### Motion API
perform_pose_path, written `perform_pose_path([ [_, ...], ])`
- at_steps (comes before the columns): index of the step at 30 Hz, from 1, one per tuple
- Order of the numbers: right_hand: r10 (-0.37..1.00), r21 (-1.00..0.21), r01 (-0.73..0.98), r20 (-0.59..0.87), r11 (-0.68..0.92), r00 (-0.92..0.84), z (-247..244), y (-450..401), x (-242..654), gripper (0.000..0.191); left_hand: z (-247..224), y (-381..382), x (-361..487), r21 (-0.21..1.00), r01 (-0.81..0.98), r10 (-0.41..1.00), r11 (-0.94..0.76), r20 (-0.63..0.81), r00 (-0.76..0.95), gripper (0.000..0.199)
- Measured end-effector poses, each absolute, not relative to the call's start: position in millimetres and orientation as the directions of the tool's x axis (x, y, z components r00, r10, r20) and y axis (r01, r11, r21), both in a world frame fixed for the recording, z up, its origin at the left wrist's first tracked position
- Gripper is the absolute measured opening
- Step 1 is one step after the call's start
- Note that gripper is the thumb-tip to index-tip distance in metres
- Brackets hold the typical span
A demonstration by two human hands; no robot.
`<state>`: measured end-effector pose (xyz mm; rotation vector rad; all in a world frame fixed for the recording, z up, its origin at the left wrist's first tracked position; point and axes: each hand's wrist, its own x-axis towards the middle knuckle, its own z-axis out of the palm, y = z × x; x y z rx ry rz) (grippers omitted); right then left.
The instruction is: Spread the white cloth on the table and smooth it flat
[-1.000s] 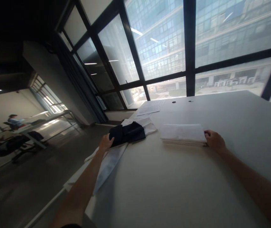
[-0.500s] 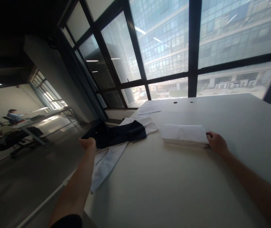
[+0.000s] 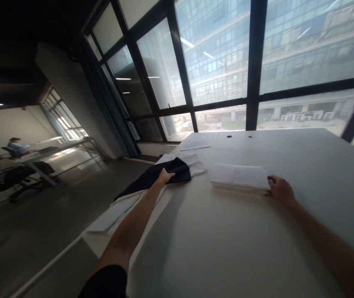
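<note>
A dark navy cloth (image 3: 152, 177) lies over the left edge of a white table (image 3: 226, 231), partly spread and hanging off the side. My left hand (image 3: 164, 177) rests on its middle, fingers closed on the fabric. Under it lies a white garment (image 3: 192, 163) and a pale cloth (image 3: 114, 211) that droops off the table edge. To the right sits a neat stack of folded white cloths (image 3: 240, 178). My right hand (image 3: 279, 189) grips the stack's right end.
Sheets of paper (image 3: 195, 143) lie at the table's far left corner, with two round cable holes (image 3: 229, 135) behind. Tall windows run along the far side. Seated people work at desks (image 3: 24, 159) far off to the left across open floor.
My left hand pulled one end of the navy cloth out leftward past the table edge, then came back onto the cloth's middle. My right hand stayed on the white stack.
</note>
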<state>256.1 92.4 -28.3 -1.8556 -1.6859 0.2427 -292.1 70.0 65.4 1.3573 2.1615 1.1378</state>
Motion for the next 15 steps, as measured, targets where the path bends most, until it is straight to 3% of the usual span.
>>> perform_pose_path([
  [4, 0.953, -0.545, 0.838, 0.256, 0.004, 0.162, -28.1, 93.0, 255.4, 0.041, 92.8, 99.3, -267.0, 0.794, 0.590, 0.828, 0.144, 0.230, -0.511, 0.054],
  [6, 0.955, -0.545, 0.839, 0.250, 0.001, 0.161, -28.2, 93.2, 255.3, 0.041, 105.3, 109.1, -240.8, 0.774, 0.633, 0.850, 0.028, 0.314, -0.422, 0.059],
  [7, 0.956, -0.544, 0.839, 0.246, -0.003, 0.163, -28.2, 93.2, 255.3, 0.040, 109.1, 110.8, -223.7, 0.745, 0.664, 0.878, -0.060, 0.356, -0.320, 0.061],
  [8, 0.956, -0.543, 0.840, 0.242, -0.009, 0.166, -28.1, 93.2, 255.2, 0.040, 110.9, 109.9, -204.5, 0.657, 0.721, 0.906, -0.218, 0.411, -0.100, 0.062],
  [10, 0.956, -0.543, 0.840, 0.240, -0.013, 0.169, -27.6, 92.7, 254.7, 0.040, 108.4, 100.9, -163.4, 0.402, 0.745, 0.824, -0.533, 0.445, 0.350, 0.058],
  [12, 0.956, -0.545, 0.838, 0.246, -0.002, 0.162, -26.5, 91.8, 253.8, 0.040, 99.5, 86.6, -126.5, 0.220, 0.721, 0.721, -0.657, 0.461, 0.516, 0.048],
  [15, 0.955, -0.551, 0.835, 0.255, 0.012, 0.154, -24.4, 90.5, 252.0, 0.040, 79.5, 69.4, -95.3, 0.169, 0.714, 0.706, -0.679, 0.417, 0.573, 0.051],
])
